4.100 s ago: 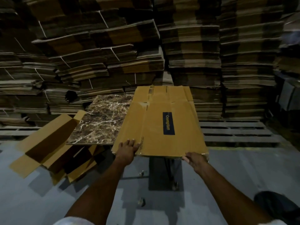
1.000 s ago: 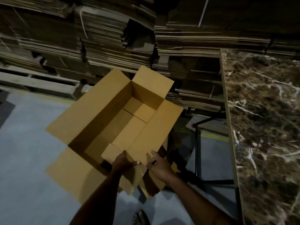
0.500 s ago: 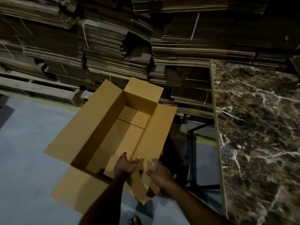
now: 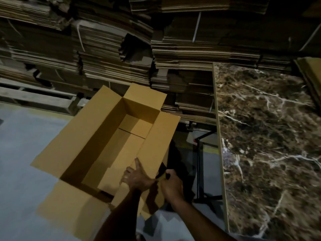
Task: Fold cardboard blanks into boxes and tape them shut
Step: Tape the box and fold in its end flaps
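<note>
Both forearms entered from the lower edge of the head view. The left hand (image 4: 137, 176) lay back-up against the near right corner of the cardboard box (image 4: 97, 136), index finger straight along the inner face of the right long flap and the remaining fingers loosely bent on the cardboard; it pressed the panel and enclosed nothing that could be seen. The right hand (image 4: 171, 186), just beside it on the outside of the same corner, had its fingers curled round the edge of a flap, a sliver of which showed at the fingertips. The box was erected and open at the top, its four upper flaps splayed outward and its bottom flaps folded in, with their seams visible inside. It stood tilted over the grey floor (image 4: 20, 153), to the left of the table (image 4: 271, 145), whose top was brown marble-patterned; the table's black frame (image 4: 198, 164) showed beneath its edge. Beyond the box, a wooden pallet (image 4: 36, 99) lay at left, and stacks of flat cardboard blanks (image 4: 112, 49), some strapped in bundles, filled the background.
</note>
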Action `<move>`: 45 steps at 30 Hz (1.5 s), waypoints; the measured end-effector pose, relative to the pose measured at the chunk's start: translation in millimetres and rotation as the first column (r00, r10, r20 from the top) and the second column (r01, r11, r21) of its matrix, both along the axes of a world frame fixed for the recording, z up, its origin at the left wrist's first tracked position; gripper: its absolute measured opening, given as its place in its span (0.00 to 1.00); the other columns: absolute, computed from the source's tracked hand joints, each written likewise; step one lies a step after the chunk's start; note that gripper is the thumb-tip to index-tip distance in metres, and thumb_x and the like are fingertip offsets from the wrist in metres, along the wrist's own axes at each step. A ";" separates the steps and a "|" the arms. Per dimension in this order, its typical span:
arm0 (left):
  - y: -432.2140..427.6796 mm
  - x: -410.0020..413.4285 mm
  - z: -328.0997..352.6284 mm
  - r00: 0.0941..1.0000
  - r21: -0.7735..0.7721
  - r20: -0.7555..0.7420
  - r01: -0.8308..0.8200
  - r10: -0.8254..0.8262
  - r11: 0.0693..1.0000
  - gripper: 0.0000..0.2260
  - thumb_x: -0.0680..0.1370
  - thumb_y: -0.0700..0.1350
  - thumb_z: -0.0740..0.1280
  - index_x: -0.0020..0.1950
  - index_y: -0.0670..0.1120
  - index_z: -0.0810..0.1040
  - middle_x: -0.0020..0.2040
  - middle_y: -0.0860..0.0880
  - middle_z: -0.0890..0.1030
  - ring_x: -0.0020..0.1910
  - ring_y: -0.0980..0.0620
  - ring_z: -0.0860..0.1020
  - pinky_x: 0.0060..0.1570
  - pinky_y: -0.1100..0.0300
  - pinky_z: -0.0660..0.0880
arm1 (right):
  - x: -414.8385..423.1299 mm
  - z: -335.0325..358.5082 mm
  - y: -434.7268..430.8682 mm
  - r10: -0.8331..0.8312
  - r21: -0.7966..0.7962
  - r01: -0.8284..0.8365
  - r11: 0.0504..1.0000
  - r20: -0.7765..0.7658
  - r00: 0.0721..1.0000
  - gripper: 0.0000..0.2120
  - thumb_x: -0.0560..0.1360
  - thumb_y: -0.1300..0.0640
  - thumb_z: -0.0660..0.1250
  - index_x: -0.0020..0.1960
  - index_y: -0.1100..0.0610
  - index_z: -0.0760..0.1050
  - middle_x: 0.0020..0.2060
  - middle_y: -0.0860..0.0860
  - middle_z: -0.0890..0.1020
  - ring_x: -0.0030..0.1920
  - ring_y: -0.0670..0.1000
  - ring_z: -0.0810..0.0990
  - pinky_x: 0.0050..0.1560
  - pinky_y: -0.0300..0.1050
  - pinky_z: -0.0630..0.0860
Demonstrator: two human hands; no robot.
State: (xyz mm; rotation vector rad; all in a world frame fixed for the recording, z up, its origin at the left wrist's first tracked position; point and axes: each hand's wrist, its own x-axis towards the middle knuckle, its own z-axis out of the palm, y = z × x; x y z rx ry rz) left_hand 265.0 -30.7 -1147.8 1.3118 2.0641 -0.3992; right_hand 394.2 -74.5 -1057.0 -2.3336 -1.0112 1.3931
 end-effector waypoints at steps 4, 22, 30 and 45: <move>-14.1 -20.3 22.8 0.998 0.118 -0.057 0.036 -0.029 0.992 0.61 0.58 0.77 0.67 0.81 0.51 0.42 0.69 0.37 0.65 0.67 0.36 0.65 0.62 0.36 0.63 | 5.5 13.6 -2.8 0.060 -0.002 -0.061 0.998 -0.059 0.996 0.27 0.75 0.56 0.59 0.73 0.42 0.68 0.66 0.52 0.78 0.61 0.59 0.79 0.57 0.56 0.80; -65.1 -58.1 352.8 0.949 0.731 0.004 -0.217 0.314 0.647 0.07 0.81 0.40 0.64 0.57 0.40 0.78 0.50 0.38 0.83 0.50 0.37 0.81 0.48 0.49 0.76 | 39.0 169.2 -41.2 0.481 0.175 -0.449 0.876 -0.281 0.830 0.42 0.77 0.42 0.70 0.82 0.50 0.51 0.77 0.50 0.67 0.71 0.55 0.72 0.66 0.44 0.72; -151.3 63.4 555.6 0.916 0.943 0.186 -0.268 0.357 0.196 0.04 0.80 0.45 0.65 0.49 0.46 0.79 0.43 0.48 0.80 0.41 0.47 0.76 0.34 0.59 0.69 | 123.1 287.9 -107.8 0.516 0.472 -0.313 0.824 -0.398 0.758 0.57 0.73 0.41 0.75 0.81 0.43 0.33 0.75 0.48 0.65 0.70 0.58 0.72 0.62 0.49 0.75; -221.4 286.8 731.2 0.711 0.684 0.699 -0.697 -0.076 -0.215 0.08 0.71 0.46 0.64 0.36 0.43 0.78 0.34 0.49 0.76 0.35 0.52 0.72 0.38 0.57 0.71 | 439.0 529.5 -151.5 0.253 0.924 -0.102 0.369 0.006 0.968 0.51 0.69 0.57 0.81 0.82 0.42 0.53 0.70 0.51 0.60 0.68 0.53 0.66 0.65 0.40 0.67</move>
